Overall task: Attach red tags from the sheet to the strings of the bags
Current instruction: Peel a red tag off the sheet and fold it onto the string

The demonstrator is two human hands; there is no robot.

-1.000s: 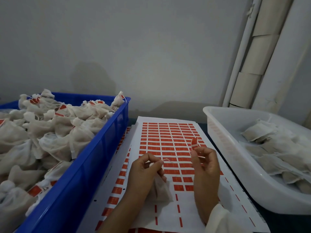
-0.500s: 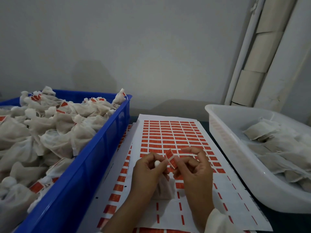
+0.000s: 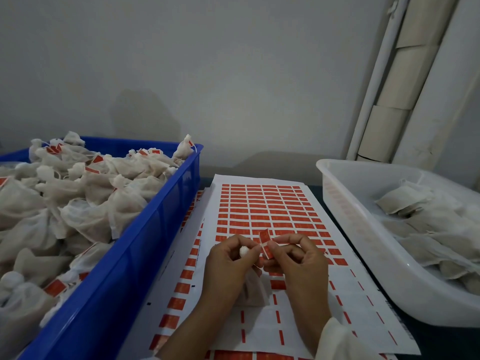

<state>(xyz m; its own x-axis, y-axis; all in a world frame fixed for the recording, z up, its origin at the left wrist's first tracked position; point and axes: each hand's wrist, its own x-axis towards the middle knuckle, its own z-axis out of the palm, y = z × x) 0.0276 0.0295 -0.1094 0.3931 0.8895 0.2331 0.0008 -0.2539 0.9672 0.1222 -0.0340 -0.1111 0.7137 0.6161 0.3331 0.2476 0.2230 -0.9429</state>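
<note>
- Centrally, one red tag (image 3: 265, 242) is pinched between the fingertips of both hands, tilted, raised just above the sheet (image 3: 262, 203).
- Left hand (image 3: 231, 261): fingers curled round the gathered neck of a small white bag (image 3: 253, 292); the knotted top pokes out between thumb and forefinger, the body hangs below the palm onto the sheet. String too fine to make out.
- Right hand (image 3: 298, 258): thumb and forefinger grasp the tag's right edge, other fingers curled in.
- Sheet lies flat between two bins; rows of red tags fill its far half, near rows mostly peeled.
- Blue crate (image 3: 145, 255) at left, heaped with tagged bags.
- White tub (image 3: 363, 250) at right, holding flat bags.
</note>
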